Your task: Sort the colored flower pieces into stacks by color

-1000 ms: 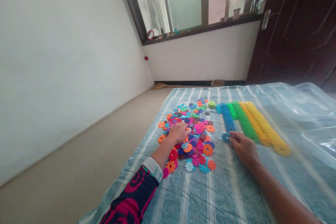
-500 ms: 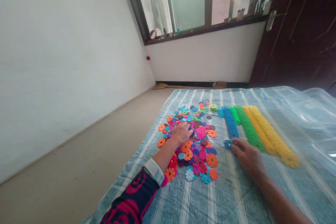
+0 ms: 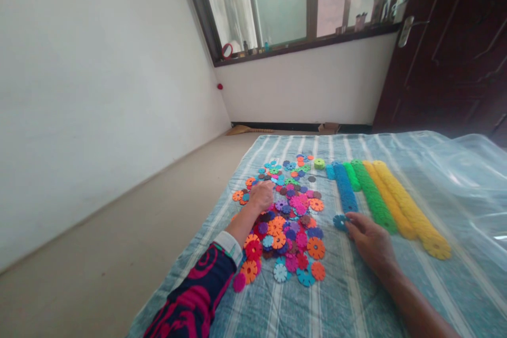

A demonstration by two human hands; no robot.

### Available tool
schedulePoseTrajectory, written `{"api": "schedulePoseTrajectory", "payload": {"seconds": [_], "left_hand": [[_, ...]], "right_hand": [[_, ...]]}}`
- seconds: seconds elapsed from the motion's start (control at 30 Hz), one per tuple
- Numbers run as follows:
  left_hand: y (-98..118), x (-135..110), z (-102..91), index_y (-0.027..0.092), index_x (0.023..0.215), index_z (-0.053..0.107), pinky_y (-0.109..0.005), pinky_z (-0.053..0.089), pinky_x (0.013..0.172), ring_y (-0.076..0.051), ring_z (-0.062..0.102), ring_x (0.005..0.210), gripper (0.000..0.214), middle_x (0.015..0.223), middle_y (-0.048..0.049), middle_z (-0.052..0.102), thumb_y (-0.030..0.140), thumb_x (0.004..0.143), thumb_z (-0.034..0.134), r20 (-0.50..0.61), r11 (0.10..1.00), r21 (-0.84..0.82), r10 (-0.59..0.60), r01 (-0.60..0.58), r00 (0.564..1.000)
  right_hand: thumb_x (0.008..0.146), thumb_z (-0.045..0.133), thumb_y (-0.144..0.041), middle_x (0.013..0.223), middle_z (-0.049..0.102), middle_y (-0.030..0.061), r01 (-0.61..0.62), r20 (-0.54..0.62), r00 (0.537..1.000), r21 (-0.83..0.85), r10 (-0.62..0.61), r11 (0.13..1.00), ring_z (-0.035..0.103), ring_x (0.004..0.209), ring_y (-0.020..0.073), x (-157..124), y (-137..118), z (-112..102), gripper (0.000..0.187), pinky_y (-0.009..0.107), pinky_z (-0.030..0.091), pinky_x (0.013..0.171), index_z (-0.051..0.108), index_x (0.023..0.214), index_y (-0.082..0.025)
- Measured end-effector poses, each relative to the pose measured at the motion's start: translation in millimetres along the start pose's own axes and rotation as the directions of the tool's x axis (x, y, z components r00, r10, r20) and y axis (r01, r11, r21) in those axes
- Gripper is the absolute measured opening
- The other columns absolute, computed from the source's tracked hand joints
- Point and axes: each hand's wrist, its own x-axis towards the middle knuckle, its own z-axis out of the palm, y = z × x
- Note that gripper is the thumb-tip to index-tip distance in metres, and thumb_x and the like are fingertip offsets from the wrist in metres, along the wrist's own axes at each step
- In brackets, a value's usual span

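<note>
One blue disc (image 3: pixel 339 222) is pinched between thumb and fingertips of the right hand (image 3: pixel 370 240) in the head view, near the blue row (image 3: pixel 346 190) on the striped cloth (image 3: pixel 336 301), left hand (image 3: pixel 261 195) poised at the loose discs (image 3: pixel 300 203), fingers curled, any grip impossible to tell.

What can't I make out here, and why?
All in the head view:
Left hand: fingertips, and anything they hold, hidden by the hand itself.
Blue disc: one edge covered by the right hand.
Disc heap: lower layers buried under top ones.
Clear tubs: blurred, cut off by the right edge.
Sill items: smallest too tiny to name.
</note>
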Motion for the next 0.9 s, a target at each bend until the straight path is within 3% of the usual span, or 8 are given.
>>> {"api": "schedulePoseTrajectory", "payload": {"seconds": [0.23,0.4,0.53,0.77,0.9], "left_hand": [[-13.7,14.2,1.1,0.022,0.098,0.068,-0.028,0.044,0.087,-0.02,0.058,0.098,0.033,0.098,-0.0044,0.069,0.01,0.079,0.044,-0.096,0.995,-0.038,-0.099,0.096,0.99],[-6.5,18.5,0.3,0.021,0.098,0.071,-0.032,0.042,0.092,-0.022,0.055,0.103,0.03,0.102,-0.008,0.067,0.018,0.081,0.047,-0.084,0.998,0.041,-0.044,0.047,0.996],[-3.9,22.3,-1.5,0.023,0.106,0.07,-0.034,0.044,0.091,-0.026,0.054,0.105,0.032,0.107,-0.0105,0.061,0.025,0.078,0.054,-0.038,0.994,0.071,-0.084,0.087,0.996],[-8.5,20.8,-2.8,0.021,0.099,0.072,-0.031,0.043,0.093,-0.022,0.053,0.104,0.029,0.104,-0.0079,0.062,0.021,0.075,0.057,-0.012,0.999,-0.004,-0.042,0.042,0.999],[-4.9,14.7,-0.4,0.018,0.092,0.071,-0.031,0.042,0.093,-0.02,0.054,0.101,0.022,0.1,-0.0074,0.063,0.022,0.079,0.053,-0.016,0.999,0.038,0.002,-0.001,1.0]], "right_hand": [[0.07,0.054,-0.046,0.081,0.072,0.0056,-0.001,-0.008,1.0,0.006,0.001,1.0,0.065,0.069,0.0221,-0.4,-1.8,-0.3,0.04,0.032,0.048,0.068,0.071,0.095,-0.019],[0.07,0.054,-0.046,0.078,0.072,0.0049,0.004,-0.017,1.0,0.003,-0.004,1.0,0.064,0.066,0.0216,-1.2,-5.7,-0.7,0.039,0.032,0.048,0.067,0.071,0.093,-0.02],[0.07,0.054,-0.046,0.076,0.071,0.0042,0.002,-0.012,1.0,0.01,-0.002,1.0,0.064,0.064,0.021,-1.7,-6.4,0.1,0.038,0.032,0.048,0.066,0.071,0.093,-0.02],[0.07,0.055,-0.045,0.076,0.072,0.0045,0.005,0.01,1.0,0.034,-0.006,0.999,0.065,0.066,0.0211,-1.9,-9.7,1.7,0.037,0.032,0.049,0.066,0.071,0.09,-0.019],[0.07,0.055,-0.045,0.075,0.072,0.0044,0.019,0.006,1.0,0.037,-0.019,0.999,0.066,0.07,0.0219,-2.1,-14.4,0.8,0.035,0.032,0.049,0.068,0.071,0.089,-0.02]]}}
